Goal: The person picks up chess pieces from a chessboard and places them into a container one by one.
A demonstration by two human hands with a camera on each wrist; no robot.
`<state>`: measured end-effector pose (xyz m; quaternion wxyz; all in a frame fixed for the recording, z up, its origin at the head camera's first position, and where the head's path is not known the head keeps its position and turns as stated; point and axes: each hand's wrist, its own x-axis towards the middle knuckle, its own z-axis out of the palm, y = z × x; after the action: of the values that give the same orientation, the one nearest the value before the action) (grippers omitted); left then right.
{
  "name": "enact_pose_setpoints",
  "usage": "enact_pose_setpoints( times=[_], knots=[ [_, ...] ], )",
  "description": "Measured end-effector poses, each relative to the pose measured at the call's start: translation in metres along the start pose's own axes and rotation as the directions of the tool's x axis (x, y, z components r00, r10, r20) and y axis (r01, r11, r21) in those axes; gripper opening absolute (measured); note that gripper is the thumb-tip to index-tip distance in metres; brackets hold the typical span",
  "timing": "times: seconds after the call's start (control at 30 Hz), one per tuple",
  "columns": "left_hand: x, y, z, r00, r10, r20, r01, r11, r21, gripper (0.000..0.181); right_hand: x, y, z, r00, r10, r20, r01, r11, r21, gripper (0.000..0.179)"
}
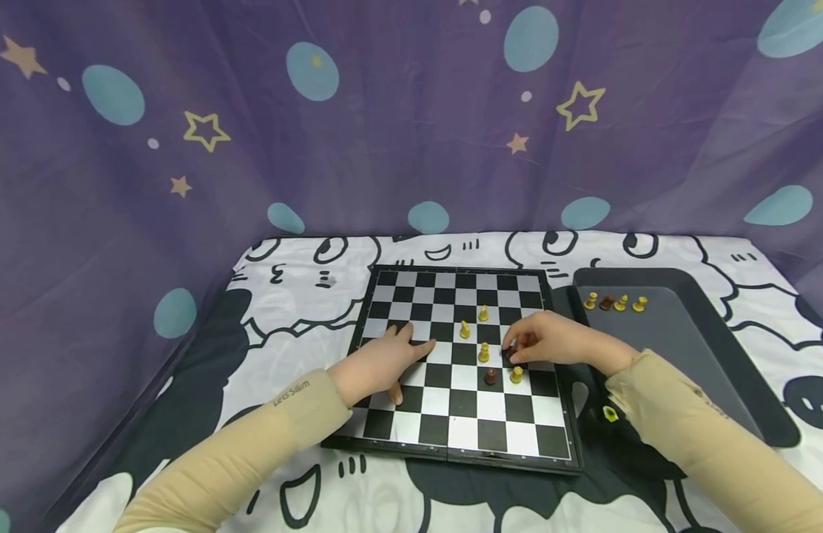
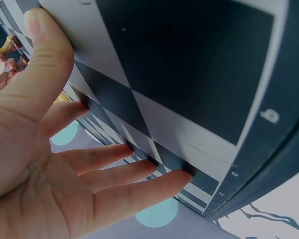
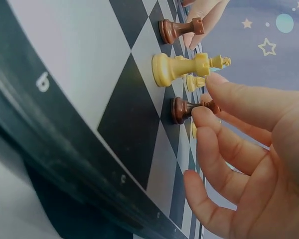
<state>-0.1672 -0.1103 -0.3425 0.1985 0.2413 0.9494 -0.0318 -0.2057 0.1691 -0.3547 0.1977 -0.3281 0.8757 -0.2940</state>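
A black-and-white chessboard (image 1: 406, 426) lies on the patterned cloth. My left hand (image 1: 383, 363) rests on its left side with fingers spread, holding nothing; the left wrist view shows straight fingers (image 2: 139, 199) along the squares. At the board's right side, my right hand (image 1: 551, 339) pinches the top of a dark brown chess piece (image 3: 179, 110), which stands on a square. Beside that piece are a brown rook (image 3: 170, 31) and a yellow king (image 3: 174, 68). More yellow pieces stand nearby, including one pawn-like piece (image 1: 483, 314) and another (image 1: 465, 330).
To the right of the board is a dark grey tray (image 1: 674, 280), with yellow pieces (image 1: 640, 304) and a brown piece (image 1: 607, 303) near its far left corner. A small yellow object (image 1: 610, 413) lies between board and tray. A purple curtain (image 1: 385, 148) hangs behind.
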Motion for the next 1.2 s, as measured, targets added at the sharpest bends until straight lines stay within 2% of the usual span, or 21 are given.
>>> enact_pose_setpoints(
  times=[0.3,0.7,1.2],
  knots=[
    [-0.0001,0.0000,0.0005,1.000,0.003,0.000,-0.003,1.000,-0.011,0.107,0.0006,0.0041,0.0039,0.999,0.001,-0.041,-0.002,1.000,-0.015,0.011],
    [0.0006,0.0007,0.0010,1.000,-0.017,0.014,0.017,1.000,-0.005,0.106,0.0005,0.0053,0.0057,0.997,-0.008,-0.079,0.006,1.000,-0.027,0.009],
    [0.0002,0.0008,0.0008,1.000,-0.011,0.003,0.011,1.000,-0.006,0.107,-0.0022,0.0050,0.0058,0.992,-0.039,-0.120,0.036,0.999,-0.026,0.005]
  ],
)
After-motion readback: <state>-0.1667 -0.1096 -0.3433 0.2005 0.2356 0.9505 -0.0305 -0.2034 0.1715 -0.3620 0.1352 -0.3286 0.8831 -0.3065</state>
